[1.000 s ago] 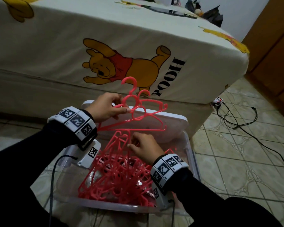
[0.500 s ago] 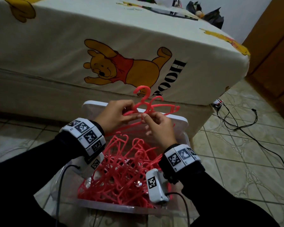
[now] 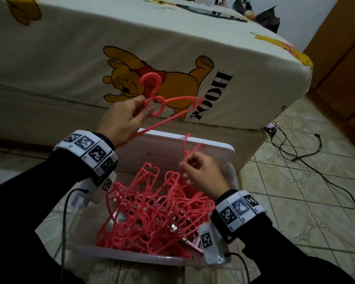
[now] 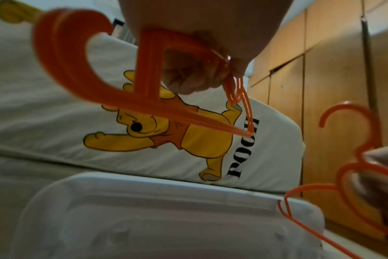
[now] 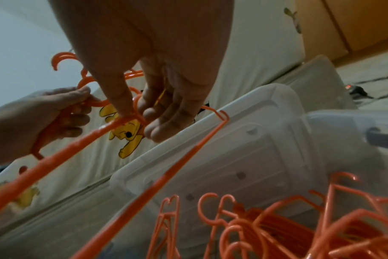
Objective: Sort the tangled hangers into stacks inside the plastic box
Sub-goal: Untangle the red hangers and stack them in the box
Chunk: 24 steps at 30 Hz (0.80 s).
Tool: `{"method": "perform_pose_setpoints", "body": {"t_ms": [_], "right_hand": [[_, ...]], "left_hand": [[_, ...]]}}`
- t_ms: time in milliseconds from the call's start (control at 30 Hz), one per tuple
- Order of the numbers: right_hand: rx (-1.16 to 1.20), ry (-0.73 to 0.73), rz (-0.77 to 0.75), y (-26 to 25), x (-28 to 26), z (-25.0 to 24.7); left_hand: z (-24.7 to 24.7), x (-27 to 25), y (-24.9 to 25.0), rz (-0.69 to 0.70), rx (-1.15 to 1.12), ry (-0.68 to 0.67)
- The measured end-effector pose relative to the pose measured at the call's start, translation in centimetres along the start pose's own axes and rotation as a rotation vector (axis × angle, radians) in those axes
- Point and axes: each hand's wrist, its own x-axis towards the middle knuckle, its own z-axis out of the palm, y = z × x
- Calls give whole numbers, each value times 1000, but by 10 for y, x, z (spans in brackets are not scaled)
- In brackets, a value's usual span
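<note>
Head view: left hand (image 3: 124, 119) is raised above the plastic box (image 3: 135, 258), fingers curled tight round the neck of an aligned bundle of pink hangers (image 3: 168, 103). Right hand (image 3: 203, 175), lower and toward the box's right wall, pinches a single hanger (image 3: 190, 148) at its neck, hook pointing up beyond the fingertips. The tangled heap (image 3: 152, 220) lies in the box directly beneath both grips.

Left wrist view: the bundle (image 4: 144, 98) shows several strips edge-on below the fingers, hooks nested; at least 3 layers, exact number cannot be told. The single hanger (image 4: 352, 157) sits off to the right, apart from the bundle.

Right wrist view: thumb and fingers (image 5: 157, 112) close narrowly on the neck, and the hanger's shoulders trail down from the grip toward the heap (image 5: 277, 224). Whether the lower bar is clear of the heap is not visible.

Judgement on the step: the single hanger is being brought to join the held bundle. Best done by turning its hook to face the same way as the bundle's hooks, sliding it flat against the outer face, then re-closing the left fingers over all necks. Lift slowly, since a trailing shoulder could snag the heap.

Counts: 2 hands, 1 box, 1 white lid (image 3: 172, 146) behind it, 1 bundle, 1 loose hanger in hand, heap uncounted, well over 10.
</note>
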Motion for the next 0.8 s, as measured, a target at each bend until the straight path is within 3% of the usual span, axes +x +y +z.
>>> {"method": "perform_pose_setpoints", "body": {"t_ms": [200, 367, 567, 800], "right_hand": [[-431, -122, -223, -5, -13, 6], [-595, -132, -255, -9, -13, 6], [-710, -282, -285, -4, -22, 17], [-686, -140, -340, -4, -10, 2]], "left_hand": [[5, -5, -3, 105, 256, -57], [8, -8, -1, 70, 291, -124], [9, -8, -2, 105, 264, -159], [15, -10, -2, 93, 273, -284]]}}
